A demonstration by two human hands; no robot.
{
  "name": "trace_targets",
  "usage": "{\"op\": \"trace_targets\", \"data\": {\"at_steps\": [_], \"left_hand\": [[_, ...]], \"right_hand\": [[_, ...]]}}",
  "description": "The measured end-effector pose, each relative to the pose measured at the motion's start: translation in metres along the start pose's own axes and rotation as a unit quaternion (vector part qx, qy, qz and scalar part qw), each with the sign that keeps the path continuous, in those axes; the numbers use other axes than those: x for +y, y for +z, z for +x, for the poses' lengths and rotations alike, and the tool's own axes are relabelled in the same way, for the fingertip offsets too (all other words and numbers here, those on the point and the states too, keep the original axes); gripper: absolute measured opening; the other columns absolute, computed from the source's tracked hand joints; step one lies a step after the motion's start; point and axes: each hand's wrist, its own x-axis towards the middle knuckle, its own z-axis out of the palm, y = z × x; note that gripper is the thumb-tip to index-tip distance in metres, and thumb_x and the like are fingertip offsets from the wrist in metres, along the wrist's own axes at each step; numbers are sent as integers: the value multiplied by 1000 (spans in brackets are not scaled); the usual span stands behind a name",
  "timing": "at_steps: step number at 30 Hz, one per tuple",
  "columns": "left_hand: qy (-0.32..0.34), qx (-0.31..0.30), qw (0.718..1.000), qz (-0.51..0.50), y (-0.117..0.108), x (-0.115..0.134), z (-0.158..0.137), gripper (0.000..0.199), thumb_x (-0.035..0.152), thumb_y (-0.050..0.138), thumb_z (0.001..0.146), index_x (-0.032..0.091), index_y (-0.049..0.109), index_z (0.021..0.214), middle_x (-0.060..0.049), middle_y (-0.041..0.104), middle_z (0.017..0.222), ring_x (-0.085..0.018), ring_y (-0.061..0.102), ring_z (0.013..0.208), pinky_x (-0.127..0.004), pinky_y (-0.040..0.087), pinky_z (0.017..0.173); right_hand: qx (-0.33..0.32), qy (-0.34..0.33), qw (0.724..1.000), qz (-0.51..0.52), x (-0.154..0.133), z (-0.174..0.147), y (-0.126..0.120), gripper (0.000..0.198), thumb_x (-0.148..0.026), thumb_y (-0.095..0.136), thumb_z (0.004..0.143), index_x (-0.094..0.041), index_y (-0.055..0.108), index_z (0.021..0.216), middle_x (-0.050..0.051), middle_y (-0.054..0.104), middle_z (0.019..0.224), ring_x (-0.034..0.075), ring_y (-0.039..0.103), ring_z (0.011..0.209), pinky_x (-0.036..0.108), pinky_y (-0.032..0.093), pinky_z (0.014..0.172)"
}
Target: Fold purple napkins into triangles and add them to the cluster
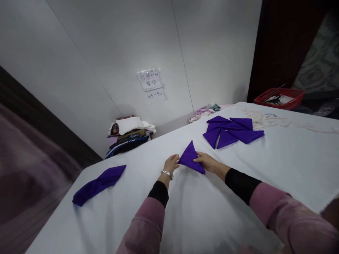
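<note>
- Right hand (205, 161), in from 4 o'clock, pinches the purple triangle (189, 157) between thumb and finger.
- Left hand (172, 163), from 7 o'clock, is at the triangle's 9 o'clock corner; whether it grips, I cannot tell.
- Sleeves (296, 216) are cut off.

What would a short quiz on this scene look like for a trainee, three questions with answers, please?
1. True or false: the silver bracelet circles the wrist of the left hand.

2. What does the right hand grip?

3. Where does the long purple cloth lie?
A) To the left of both hands
B) Between the two hands
C) To the right of both hands

Key:
1. True.
2. A purple cloth triangle, held by its right side.
3. A.
</note>
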Motion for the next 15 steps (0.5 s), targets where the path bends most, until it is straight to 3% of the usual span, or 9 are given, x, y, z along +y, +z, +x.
{"op": "trace_targets", "data": {"at_steps": [4,7,11,15], "left_hand": [[60,56,995,51,2,-45,-15,23,26,69,70,19,64,91,-11,61,115,-28,46,119,-40,32,104],[215,4,958,189,4,-76,-27,30,28,68,70,23,66,100,-10,56,125,-29,38,127,-43,17,112],[236,-7,929,285,3,-92,-28,38,35,58,78,27,61,115,-7,49,135,-29,31,132,-46,11,112],[224,-16,917,328,0,-93,-25,42,38,53,81,29,57,122,-4,45,139,-28,27,134,-45,11,112]], "right_hand": [[94,-31,995,-8,-16,53,-22,44,-9,68,55,-18,59,97,3,68,78,16,63,68,30,50,70],[136,-63,989,-14,-33,97,-42,41,-13,68,60,-19,58,99,1,67,77,17,63,69,30,51,68],[197,-115,973,-33,-57,153,-67,40,-19,69,69,-20,54,106,0,65,80,16,62,72,30,51,66],[247,-157,954,-70,-61,190,-90,31,-31,59,84,-18,54,112,6,61,103,17,60,87,34,51,74]]}}
